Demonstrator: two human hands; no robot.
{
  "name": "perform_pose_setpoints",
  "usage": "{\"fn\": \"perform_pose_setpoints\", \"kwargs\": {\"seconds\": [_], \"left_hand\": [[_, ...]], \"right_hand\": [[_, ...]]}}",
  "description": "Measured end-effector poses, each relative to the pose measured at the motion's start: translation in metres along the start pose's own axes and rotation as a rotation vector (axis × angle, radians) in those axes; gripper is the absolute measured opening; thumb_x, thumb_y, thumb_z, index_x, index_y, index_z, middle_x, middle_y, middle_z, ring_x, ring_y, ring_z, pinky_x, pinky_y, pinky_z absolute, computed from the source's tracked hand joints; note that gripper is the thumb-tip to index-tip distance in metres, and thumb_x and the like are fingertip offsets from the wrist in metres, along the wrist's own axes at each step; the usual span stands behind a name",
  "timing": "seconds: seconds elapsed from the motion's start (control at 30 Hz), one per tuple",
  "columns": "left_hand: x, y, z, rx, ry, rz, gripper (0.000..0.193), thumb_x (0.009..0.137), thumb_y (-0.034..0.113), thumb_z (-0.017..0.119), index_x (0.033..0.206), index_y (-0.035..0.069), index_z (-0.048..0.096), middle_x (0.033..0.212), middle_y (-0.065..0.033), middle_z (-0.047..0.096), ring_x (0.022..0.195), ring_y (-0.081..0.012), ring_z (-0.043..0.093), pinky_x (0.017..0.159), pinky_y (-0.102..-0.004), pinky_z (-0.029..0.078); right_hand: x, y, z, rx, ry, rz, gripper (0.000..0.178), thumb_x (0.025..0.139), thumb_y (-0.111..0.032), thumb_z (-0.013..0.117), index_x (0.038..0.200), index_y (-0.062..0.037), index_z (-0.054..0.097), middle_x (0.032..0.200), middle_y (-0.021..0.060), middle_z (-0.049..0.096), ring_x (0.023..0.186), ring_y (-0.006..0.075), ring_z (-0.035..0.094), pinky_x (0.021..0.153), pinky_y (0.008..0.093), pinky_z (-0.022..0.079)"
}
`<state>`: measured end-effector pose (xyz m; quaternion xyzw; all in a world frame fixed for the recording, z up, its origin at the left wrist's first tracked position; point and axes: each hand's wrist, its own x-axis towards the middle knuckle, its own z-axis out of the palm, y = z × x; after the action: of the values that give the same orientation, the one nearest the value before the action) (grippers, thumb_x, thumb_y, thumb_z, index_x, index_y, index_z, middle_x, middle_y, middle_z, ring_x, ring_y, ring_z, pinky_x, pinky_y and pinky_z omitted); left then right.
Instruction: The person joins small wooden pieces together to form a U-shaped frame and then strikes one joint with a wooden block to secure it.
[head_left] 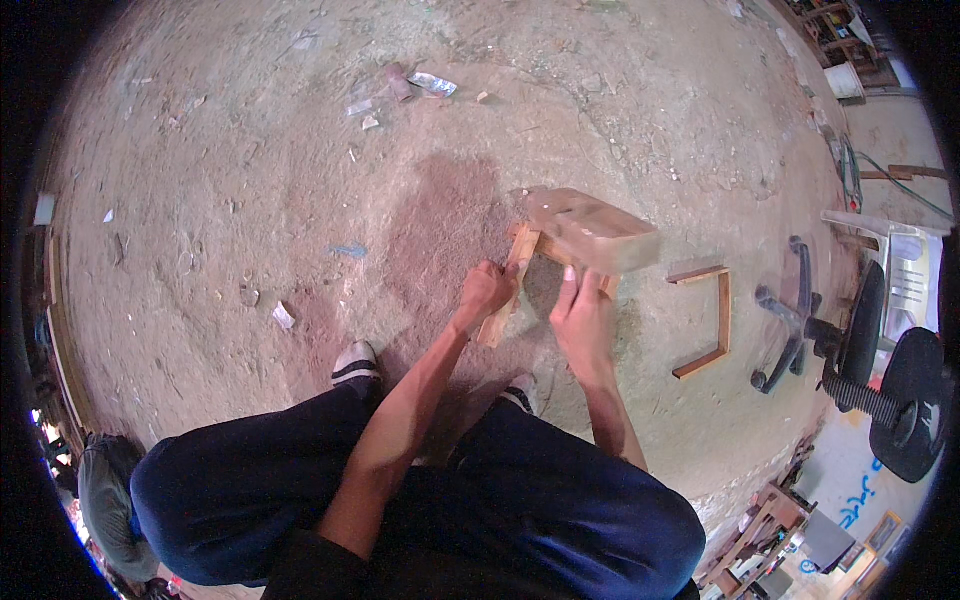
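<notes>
My left hand [488,290] is closed around one leg of a small light-brown wooden frame [522,245], low over the dirt floor. My right hand [583,320] is a fist with the thumb pointing up, closed on what looks like a wooden mallet [592,230]. The mallet's thick, blocky head is smeared by motion and hangs over the far side of the frame, covering part of it. Its handle is mostly hidden by my fingers. A second strip of wood shows just beside my right fingers.
On the floor to the right lies a three-sided wooden frame [724,310]. Beyond it are an office chair's wheeled base [795,315] and black seat parts [908,405]. Foil scraps [433,84] and chips litter the far ground. My shoes [357,365] are close to the work.
</notes>
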<state>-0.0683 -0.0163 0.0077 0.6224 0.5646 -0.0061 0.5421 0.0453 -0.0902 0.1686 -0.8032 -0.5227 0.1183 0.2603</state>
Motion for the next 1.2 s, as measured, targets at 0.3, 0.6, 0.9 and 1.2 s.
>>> {"fn": "perform_pose_setpoints", "kwargs": {"seconds": [0.3, 0.6, 0.9, 1.2], "left_hand": [[-0.002, 0.006, 0.000, 0.018, 0.061, 0.023, 0.060, 0.095, 0.052, 0.057, 0.082, -0.006, 0.071, 0.078, -0.0319, 0.066, 0.084, -0.0462, 0.071, 0.073, -0.0508, 0.055], [0.000, 0.003, 0.000, 0.050, 0.065, 0.104, 0.053, 0.096, 0.043, 0.058, 0.081, -0.006, 0.071, 0.078, -0.0315, 0.066, 0.081, -0.0465, 0.070, 0.071, -0.0520, 0.055], [-0.006, 0.013, -0.003, -0.086, 0.024, -0.015, 0.059, 0.094, 0.046, 0.060, 0.078, -0.010, 0.070, 0.080, -0.0363, 0.065, 0.088, -0.0460, 0.071, 0.080, -0.0509, 0.055], [0.004, 0.006, 0.001, -0.019, 0.013, 0.000, 0.059, 0.094, 0.048, 0.060, 0.086, -0.010, 0.070, 0.089, -0.0362, 0.067, 0.092, -0.0491, 0.069, 0.080, -0.0523, 0.056]], "right_hand": [[0.009, 0.005, 0.001, -0.017, 0.086, -0.102, 0.030, 0.103, -0.018, 0.050, 0.123, 0.0040, 0.045, 0.070, 0.0279, 0.064, 0.064, 0.0474, 0.065, 0.054, 0.0536, 0.049], [0.003, 0.014, 0.011, -0.023, -0.118, 0.040, 0.036, 0.103, -0.017, 0.050, 0.132, 0.0027, 0.043, 0.070, 0.0284, 0.064, 0.063, 0.0482, 0.064, 0.058, 0.0551, 0.049], [0.002, 0.029, 0.011, -0.091, -0.053, -0.102, 0.037, 0.101, -0.017, 0.052, 0.131, 0.0033, 0.044, 0.072, 0.0290, 0.065, 0.071, 0.0476, 0.067, 0.064, 0.0552, 0.050], [-0.007, 0.035, 0.017, -0.141, -0.070, -0.031, 0.036, 0.101, -0.014, 0.050, 0.130, 0.0067, 0.047, 0.087, 0.0332, 0.066, 0.081, 0.0527, 0.065, 0.076, 0.0548, 0.050]]}}
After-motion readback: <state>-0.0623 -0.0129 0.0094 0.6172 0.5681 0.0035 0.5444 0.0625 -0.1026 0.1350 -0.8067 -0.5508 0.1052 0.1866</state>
